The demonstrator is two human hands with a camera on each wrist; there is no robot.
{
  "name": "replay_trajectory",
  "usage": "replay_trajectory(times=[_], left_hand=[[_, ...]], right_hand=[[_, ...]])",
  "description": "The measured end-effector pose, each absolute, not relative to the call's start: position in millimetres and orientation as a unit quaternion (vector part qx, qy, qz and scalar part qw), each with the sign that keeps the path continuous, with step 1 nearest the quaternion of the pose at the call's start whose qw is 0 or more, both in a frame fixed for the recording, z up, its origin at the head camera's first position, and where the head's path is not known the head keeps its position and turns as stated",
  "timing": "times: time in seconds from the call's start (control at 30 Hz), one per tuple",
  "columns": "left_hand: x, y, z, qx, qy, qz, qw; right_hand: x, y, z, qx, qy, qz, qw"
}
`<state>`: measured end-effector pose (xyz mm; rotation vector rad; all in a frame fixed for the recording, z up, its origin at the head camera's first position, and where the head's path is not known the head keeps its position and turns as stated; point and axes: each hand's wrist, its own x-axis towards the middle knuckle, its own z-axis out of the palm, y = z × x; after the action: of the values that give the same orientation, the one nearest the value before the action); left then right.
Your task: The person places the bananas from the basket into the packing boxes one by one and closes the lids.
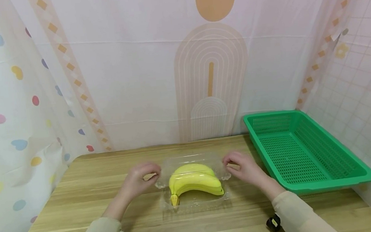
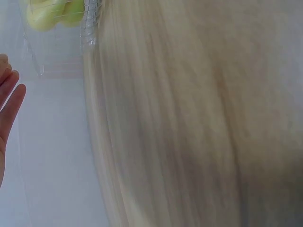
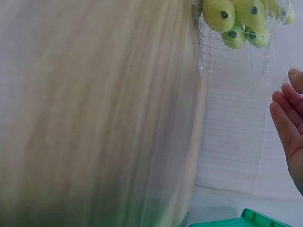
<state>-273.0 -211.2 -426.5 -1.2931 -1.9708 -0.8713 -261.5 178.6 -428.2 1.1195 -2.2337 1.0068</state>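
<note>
A yellow bunch of bananas (image 1: 194,183) lies in a clear plastic clamshell box (image 1: 196,207) on the wooden table, its stem at the near left. The see-through lid (image 1: 189,159) stands raised at the far side and overlaps the bananas' upper part. At the lid's left side edge, my left hand (image 1: 142,175) pinches with thumb and fingertips together. My right hand (image 1: 243,166) pinches the opposite edge in the same way. Both wrist views show the fingers close by the box, with dark banana tips (image 3: 233,34) behind the plastic in the right one.
A green plastic basket (image 1: 317,186) with perforated walls stands on the table to the right, beside my right forearm. Patterned curtains (image 1: 136,79) hang behind the table's far edge and along both sides. Bare wooden tabletop (image 1: 88,183) lies left of the box.
</note>
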Motion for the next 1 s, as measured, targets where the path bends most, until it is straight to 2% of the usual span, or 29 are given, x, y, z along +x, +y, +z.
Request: replay_trajectory(times=[0.3,0.6,1.0], left_hand=[[-268,-214,-428,-0.492,-0.773,-0.291,0.274],[-263,-213,-427,-0.526,-0.762,-0.242,0.291],[-258,-212,-428,-0.520,-0.774,-0.213,0.293]], right_hand=[[-259,181,-431,0.428,-0.824,0.274,0.249],[-257,182,-430,0.451,-0.829,0.218,0.250],[-259,184,-431,0.480,-0.819,0.184,0.257]])
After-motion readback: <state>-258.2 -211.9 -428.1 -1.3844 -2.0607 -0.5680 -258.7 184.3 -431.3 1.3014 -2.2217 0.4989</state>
